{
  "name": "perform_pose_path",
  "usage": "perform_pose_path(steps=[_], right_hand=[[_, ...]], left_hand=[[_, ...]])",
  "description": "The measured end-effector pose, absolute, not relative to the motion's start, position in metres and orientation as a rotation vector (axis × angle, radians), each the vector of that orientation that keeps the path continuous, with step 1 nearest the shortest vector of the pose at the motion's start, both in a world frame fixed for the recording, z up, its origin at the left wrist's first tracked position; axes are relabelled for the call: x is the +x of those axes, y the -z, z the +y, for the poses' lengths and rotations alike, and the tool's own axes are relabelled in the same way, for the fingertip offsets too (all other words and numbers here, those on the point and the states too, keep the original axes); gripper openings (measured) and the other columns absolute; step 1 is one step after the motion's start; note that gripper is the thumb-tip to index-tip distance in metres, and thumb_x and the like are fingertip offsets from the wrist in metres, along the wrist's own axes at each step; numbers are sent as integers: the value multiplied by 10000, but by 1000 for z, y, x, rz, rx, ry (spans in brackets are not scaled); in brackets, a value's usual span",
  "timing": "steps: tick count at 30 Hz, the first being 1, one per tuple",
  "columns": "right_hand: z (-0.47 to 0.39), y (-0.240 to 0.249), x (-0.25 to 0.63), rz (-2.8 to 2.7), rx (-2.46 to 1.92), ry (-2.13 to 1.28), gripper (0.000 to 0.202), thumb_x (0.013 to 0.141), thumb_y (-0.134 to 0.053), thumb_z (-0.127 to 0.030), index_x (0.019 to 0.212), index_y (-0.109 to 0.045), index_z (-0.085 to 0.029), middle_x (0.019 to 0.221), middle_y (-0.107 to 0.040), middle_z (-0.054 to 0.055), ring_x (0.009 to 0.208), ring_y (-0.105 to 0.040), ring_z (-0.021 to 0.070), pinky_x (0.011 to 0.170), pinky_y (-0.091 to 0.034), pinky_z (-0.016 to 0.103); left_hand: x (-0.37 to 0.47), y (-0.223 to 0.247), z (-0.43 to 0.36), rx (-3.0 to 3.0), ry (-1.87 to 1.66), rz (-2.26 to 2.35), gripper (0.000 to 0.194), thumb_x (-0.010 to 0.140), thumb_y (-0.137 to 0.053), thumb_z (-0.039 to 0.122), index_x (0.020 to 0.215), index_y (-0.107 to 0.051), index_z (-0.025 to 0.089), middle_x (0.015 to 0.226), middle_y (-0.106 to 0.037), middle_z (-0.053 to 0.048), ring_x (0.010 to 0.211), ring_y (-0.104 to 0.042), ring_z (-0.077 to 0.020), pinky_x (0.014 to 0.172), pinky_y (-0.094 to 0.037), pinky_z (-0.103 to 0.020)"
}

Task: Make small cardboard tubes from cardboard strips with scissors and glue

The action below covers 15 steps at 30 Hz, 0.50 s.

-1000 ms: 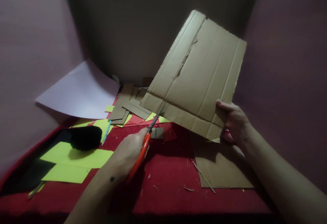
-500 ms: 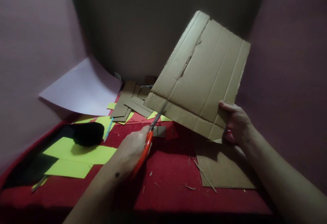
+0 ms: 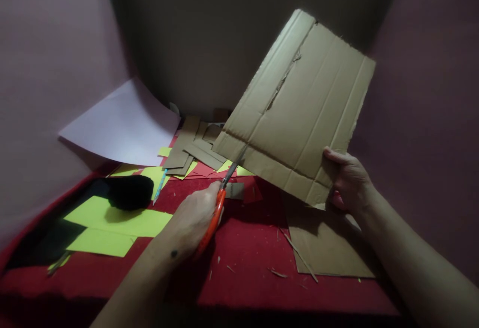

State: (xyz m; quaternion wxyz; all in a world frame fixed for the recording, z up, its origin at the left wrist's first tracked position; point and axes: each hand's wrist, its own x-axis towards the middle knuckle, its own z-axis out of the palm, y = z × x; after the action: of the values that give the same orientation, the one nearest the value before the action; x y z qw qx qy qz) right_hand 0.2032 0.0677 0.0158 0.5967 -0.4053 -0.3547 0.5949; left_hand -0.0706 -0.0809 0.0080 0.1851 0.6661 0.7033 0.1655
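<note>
A creased brown cardboard sheet (image 3: 310,103) is held up and tilted above the table, with a ragged tear running along its upper left part. My right hand (image 3: 350,178) grips its lower right corner, thumb on the near face and the other fingers mostly hidden behind. My left hand (image 3: 198,213) is closed round the orange handles of a pair of scissors (image 3: 213,225). The scissor blades meet the sheet's lower edge, left of its middle, and part of them is hidden by the cardboard.
Cut cardboard strips (image 3: 204,154) lie at the back of the red table (image 3: 239,278). Another cardboard piece (image 3: 329,248) lies below the held sheet. On the left are yellow paper (image 3: 112,218), a black fuzzy object (image 3: 132,192), a blue pencil (image 3: 160,186) and a curved white sheet (image 3: 123,123).
The top of the cardboard sheet has shifted slightly right and up in the view. Both hands keep their grips, and the scissors stay at nearly the same spot on the lower edge.
</note>
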Motion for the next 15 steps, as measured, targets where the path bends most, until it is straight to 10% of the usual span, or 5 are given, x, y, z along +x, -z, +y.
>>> perform_pose_path(steps=[15], right_hand=[[67, -18, 202, -773, -1003, -1343, 125, 610, -745, -170, 639, -628, -204, 569, -636, -31, 475, -559, 102, 421, -456, 202]], left_hand=[[-68, -8, -82, 1876, -484, 2024, 222, 837, -385, 246, 953, -560, 175, 752, -663, -69, 631, -597, -190, 554, -397, -280]])
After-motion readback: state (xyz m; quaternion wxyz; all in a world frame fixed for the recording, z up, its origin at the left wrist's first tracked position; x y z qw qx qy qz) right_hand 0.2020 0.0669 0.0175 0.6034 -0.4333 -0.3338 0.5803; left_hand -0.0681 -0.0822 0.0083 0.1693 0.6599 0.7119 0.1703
